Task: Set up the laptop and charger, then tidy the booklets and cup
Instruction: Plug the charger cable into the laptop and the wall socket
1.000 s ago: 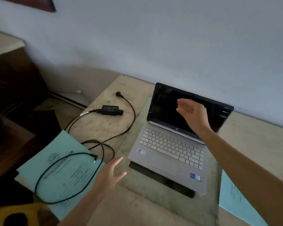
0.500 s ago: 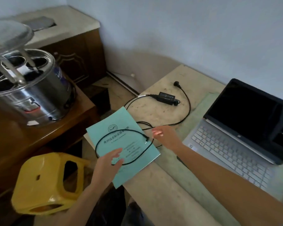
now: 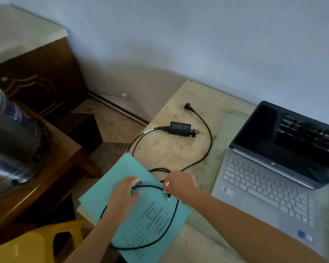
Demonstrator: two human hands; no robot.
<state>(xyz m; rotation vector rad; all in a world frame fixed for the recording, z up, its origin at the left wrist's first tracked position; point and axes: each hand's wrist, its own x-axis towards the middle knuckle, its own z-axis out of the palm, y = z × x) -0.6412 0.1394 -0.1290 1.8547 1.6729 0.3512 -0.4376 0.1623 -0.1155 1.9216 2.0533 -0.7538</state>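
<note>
The table (image 3: 165, 149) is bare between the charger brick (image 3: 179, 128) and the laptop (image 3: 270, 179), inside the cord's (image 3: 207, 141) wide curve, so a hand could pass there. Nearer, the cord loops across the booklet (image 3: 150, 215) (both hands (image 3: 123, 194) (image 3: 180, 185) lie on it), blocking that corner. Left of the table a gap drops to the floor (image 3: 114, 126), then the pot (image 3: 11, 141) crowds the wooden stand (image 3: 51, 173). The yellow stool (image 3: 27, 247) fills the near-left.

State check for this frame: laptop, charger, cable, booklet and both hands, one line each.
Laptop: open, screen dark.
Charger: on table, wall plug loose.
Cable: looped over booklet, not in laptop.
Booklet: closed, overhanging table edge.
Left hand: flat on booklet.
Right hand: grip pinching cable near tip.
</note>
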